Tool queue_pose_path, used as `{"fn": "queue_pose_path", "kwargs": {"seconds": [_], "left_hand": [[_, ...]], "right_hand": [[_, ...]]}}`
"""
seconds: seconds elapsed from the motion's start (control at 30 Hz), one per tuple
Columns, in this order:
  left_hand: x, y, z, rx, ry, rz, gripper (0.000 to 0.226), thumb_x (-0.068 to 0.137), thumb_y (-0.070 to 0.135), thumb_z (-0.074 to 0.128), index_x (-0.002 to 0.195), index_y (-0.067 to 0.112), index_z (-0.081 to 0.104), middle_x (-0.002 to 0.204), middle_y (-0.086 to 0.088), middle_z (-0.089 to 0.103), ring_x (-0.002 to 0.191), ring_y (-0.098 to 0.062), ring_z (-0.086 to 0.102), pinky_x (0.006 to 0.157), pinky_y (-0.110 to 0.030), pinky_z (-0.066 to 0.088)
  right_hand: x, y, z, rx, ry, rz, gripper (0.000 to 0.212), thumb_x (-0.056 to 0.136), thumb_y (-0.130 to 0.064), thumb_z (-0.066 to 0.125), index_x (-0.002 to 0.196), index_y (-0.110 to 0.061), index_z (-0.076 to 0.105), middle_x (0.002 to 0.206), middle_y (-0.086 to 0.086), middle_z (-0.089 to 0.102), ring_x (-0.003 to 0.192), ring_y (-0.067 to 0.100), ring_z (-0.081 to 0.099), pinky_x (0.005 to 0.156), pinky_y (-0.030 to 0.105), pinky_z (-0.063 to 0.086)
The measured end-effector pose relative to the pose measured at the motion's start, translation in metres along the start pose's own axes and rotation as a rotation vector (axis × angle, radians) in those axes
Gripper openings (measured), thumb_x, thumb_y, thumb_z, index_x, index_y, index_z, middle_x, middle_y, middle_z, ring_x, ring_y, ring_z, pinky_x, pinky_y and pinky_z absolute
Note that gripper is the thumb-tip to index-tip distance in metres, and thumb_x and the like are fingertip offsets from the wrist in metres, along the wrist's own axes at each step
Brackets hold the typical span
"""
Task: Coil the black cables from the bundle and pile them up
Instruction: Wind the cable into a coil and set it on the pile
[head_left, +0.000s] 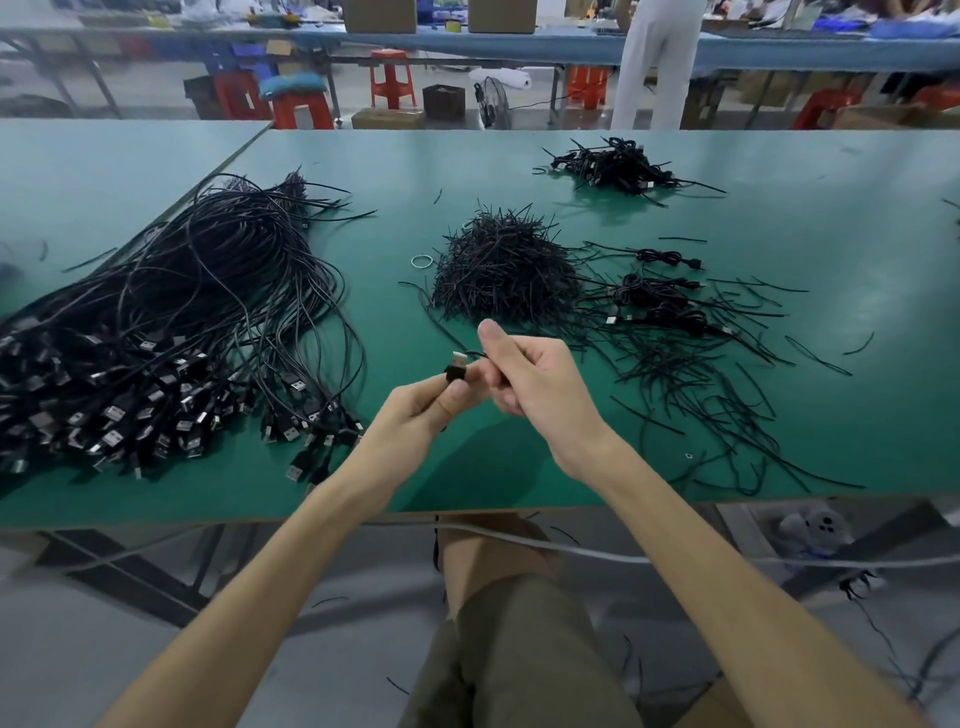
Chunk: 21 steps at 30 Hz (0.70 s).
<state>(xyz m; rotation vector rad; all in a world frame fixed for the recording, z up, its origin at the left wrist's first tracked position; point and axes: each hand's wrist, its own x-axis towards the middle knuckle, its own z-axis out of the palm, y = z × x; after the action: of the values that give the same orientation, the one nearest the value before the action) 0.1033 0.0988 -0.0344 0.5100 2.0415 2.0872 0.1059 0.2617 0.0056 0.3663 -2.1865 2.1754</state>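
Well to the left of the heap of short black ties (504, 270), the bundle of black cables (171, 322) is lying loose on the desk (831, 218). Its cords are running lengthwise from the far side toward you, and its USB plugs are crowding the near end. Just nearer you than the heap, your left hand (415, 415) is pinching one cable's USB plug (456, 366) between thumb and fingertips. The plug's long axis is standing nearly upright, with the metal tip pointing up and away toward the heap. The cord is leaving the plug sideways to the right. Your right hand (524, 379) is curling its fingers round that cord, thumb sticking up, close beside the left. Right of the heap, a few coiled cables (660, 296) are lying among scattered ties. Beyond the heap and to its right, a pile of coiled cables (613, 166) is sitting.
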Motion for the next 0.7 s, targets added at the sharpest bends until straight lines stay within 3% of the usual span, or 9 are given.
{"fn": "queue_pose_path", "kwargs": {"seconds": [0.1, 0.17, 0.23, 0.27, 0.33, 0.4, 0.5, 0.6, 0.7], "left_hand": [[0.002, 0.004, 0.006, -0.311, 0.057, -0.052, 0.050, 0.104, 0.035, 0.041, 0.127, -0.006, 0.059, 0.120, -0.010, 0.072, 0.122, -0.022, 0.064, 0.108, -0.036, 0.047], [0.004, 0.013, 0.009, -0.524, 0.047, -0.070, 0.052, 0.107, 0.036, 0.035, 0.139, -0.002, 0.051, 0.138, -0.010, 0.064, 0.132, -0.021, 0.058, 0.107, -0.032, 0.049], [0.004, 0.021, 0.008, -0.638, 0.037, -0.057, 0.052, 0.107, 0.038, 0.033, 0.143, 0.003, 0.047, 0.141, -0.006, 0.062, 0.132, -0.018, 0.057, 0.103, -0.028, 0.052], [0.005, 0.025, 0.006, -0.664, 0.054, -0.054, 0.050, 0.107, 0.039, 0.034, 0.140, 0.005, 0.051, 0.132, -0.003, 0.068, 0.124, -0.015, 0.063, 0.096, -0.026, 0.055], [0.004, 0.034, 0.000, -0.672, 0.103, -0.056, 0.041, 0.105, 0.038, 0.039, 0.123, 0.008, 0.062, 0.092, 0.008, 0.073, 0.082, -0.010, 0.071, 0.077, -0.024, 0.057], [-0.001, 0.044, -0.011, -0.644, 0.110, -0.046, 0.035, 0.107, 0.038, 0.041, 0.098, 0.014, 0.065, 0.061, 0.013, 0.049, 0.048, -0.006, 0.043, 0.058, -0.020, 0.045], [-0.010, 0.053, -0.025, -0.241, -0.019, -0.034, 0.040, 0.106, 0.041, 0.043, 0.078, 0.021, 0.063, 0.053, 0.011, 0.032, 0.046, -0.007, 0.023, 0.047, -0.019, 0.023], [-0.014, 0.043, -0.021, 0.386, -0.206, -0.058, 0.043, 0.106, 0.038, 0.045, 0.074, 0.019, 0.066, 0.050, 0.008, 0.048, 0.044, -0.008, 0.038, 0.047, -0.016, 0.033], [-0.010, 0.023, -0.012, 0.852, -0.197, -0.071, 0.033, 0.108, 0.027, 0.046, 0.092, 0.016, 0.072, 0.073, 0.001, 0.073, 0.065, -0.016, 0.065, 0.067, -0.035, 0.053]], "right_hand": [[-0.006, 0.007, 0.008, -0.058, -0.084, -0.050, 0.051, 0.108, -0.031, 0.049, 0.064, -0.007, 0.054, 0.052, 0.005, 0.045, 0.045, 0.012, 0.037, 0.049, 0.018, 0.033], [-0.009, 0.016, 0.015, -0.097, -0.149, -0.038, 0.051, 0.109, -0.030, 0.047, 0.064, -0.007, 0.055, 0.048, 0.001, 0.047, 0.044, 0.012, 0.038, 0.050, 0.017, 0.034], [-0.012, 0.026, 0.018, -0.130, -0.190, -0.006, 0.051, 0.108, -0.033, 0.049, 0.062, -0.011, 0.056, 0.047, 0.001, 0.048, 0.043, 0.012, 0.040, 0.051, 0.018, 0.036], [-0.012, 0.030, 0.018, -0.158, -0.193, 0.005, 0.052, 0.107, -0.037, 0.050, 0.060, -0.013, 0.057, 0.047, 0.002, 0.050, 0.044, 0.012, 0.042, 0.052, 0.018, 0.036], [-0.010, 0.037, 0.012, -0.255, -0.192, 0.016, 0.054, 0.102, -0.047, 0.056, 0.057, -0.017, 0.058, 0.050, 0.008, 0.054, 0.046, 0.012, 0.046, 0.054, 0.020, 0.038], [-0.006, 0.040, 0.001, -0.391, -0.199, 0.036, 0.057, 0.093, -0.062, 0.061, 0.055, -0.020, 0.057, 0.052, 0.009, 0.054, 0.047, 0.010, 0.044, 0.055, 0.021, 0.036], [0.002, 0.038, -0.016, -0.569, -0.179, 0.023, 0.067, 0.086, -0.071, 0.063, 0.055, -0.013, 0.048, 0.050, -0.001, 0.040, 0.049, 0.012, 0.033, 0.052, 0.026, 0.031], [0.014, 0.033, -0.027, -0.638, -0.069, -0.038, 0.070, 0.095, -0.057, 0.062, 0.056, -0.003, 0.041, 0.048, -0.003, 0.036, 0.049, 0.012, 0.030, 0.055, 0.033, 0.030], [0.020, 0.025, -0.023, -0.596, 0.023, -0.118, 0.066, 0.100, -0.045, 0.060, 0.052, -0.004, 0.045, 0.041, -0.009, 0.042, 0.044, 0.007, 0.036, 0.054, 0.025, 0.033]]}}
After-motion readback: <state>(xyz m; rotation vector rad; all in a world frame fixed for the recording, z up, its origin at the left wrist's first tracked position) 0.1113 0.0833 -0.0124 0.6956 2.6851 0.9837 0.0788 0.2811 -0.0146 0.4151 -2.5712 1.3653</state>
